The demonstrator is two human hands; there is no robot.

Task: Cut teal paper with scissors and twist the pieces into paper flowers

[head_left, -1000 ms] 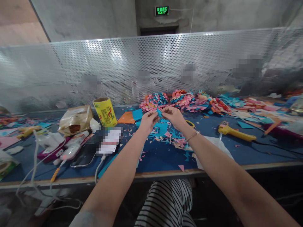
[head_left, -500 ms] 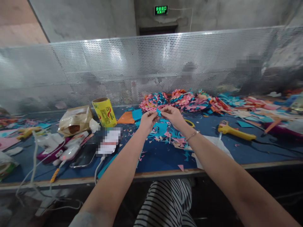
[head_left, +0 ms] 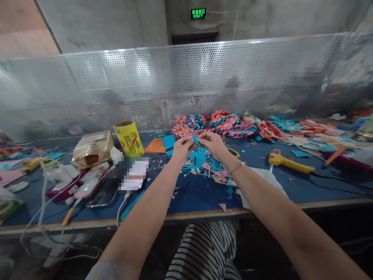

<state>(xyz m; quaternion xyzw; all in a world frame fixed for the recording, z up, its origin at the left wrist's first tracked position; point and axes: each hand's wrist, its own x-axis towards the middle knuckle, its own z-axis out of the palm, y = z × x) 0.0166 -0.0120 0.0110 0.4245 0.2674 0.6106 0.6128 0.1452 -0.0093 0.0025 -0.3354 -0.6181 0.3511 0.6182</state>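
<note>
My left hand point(head_left: 181, 148) and my right hand point(head_left: 213, 143) meet above the blue table point(head_left: 198, 194), and together they pinch a small blue paper piece point(head_left: 195, 139) between their fingertips. A thin bracelet sits on my right wrist. Below the hands lies a heap of blue and pink paper scraps point(head_left: 208, 167). Just behind the hands stand several colourful folded paper flowers point(head_left: 190, 124).
A yellow roll point(head_left: 129, 138), a brown bag point(head_left: 92, 147), a phone point(head_left: 104, 191), chargers and white cables point(head_left: 43, 194) lie at the left. A yellow glue gun point(head_left: 288, 162) lies at the right. A perforated metal screen point(head_left: 175, 81) closes the table's far side.
</note>
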